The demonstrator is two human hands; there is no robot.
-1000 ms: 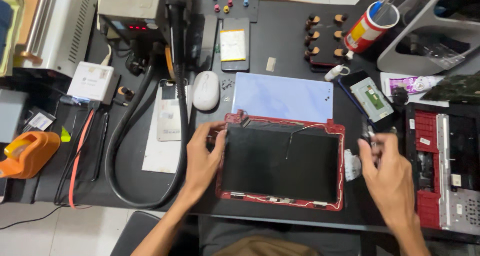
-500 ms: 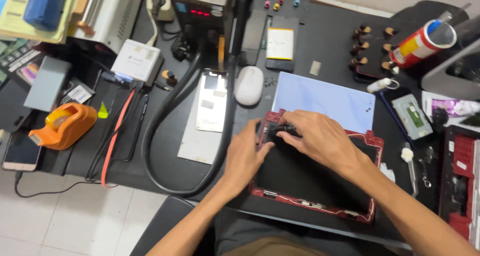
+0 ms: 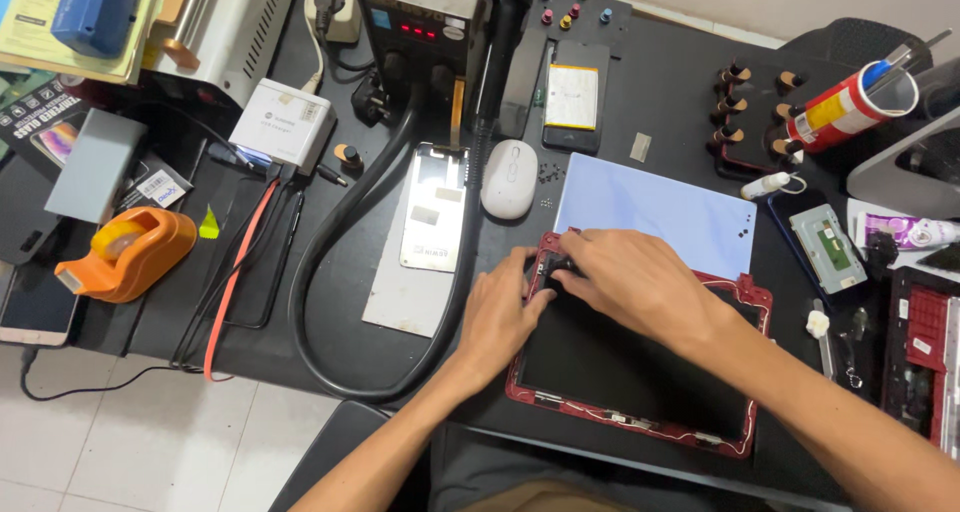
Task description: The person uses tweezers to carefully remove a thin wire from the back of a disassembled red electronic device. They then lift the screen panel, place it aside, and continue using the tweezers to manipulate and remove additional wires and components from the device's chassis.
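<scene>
Both my hands are on the top-left corner of the red-framed tablet, which lies flat on the black mat right in front of me, dark panel up. My right hand reaches across from the right, palm down, fingers curled onto that corner of the frame; whether they're pinching something I can't tell, they cover the spot. My left hand sits just beside it on the left edge of the frame, fingers bent inward and touching the rim, thumb near my right fingertips. Neither hand is spread flat.

Just above the tablet, touching its top edge: a pale blue sheet. Left of that sheet, a white mouse. Left of my left hand, a phone display panel lying on a grey plate. A thick black hose loops round that plate from the hot-air station at the back of the bench. Far left: orange tape dispenser, white power adapter. Back centre: a phone back with a yellow battery. Right side: red can holding tools, small white bottle, a green circuit board near the mat's edge.
</scene>
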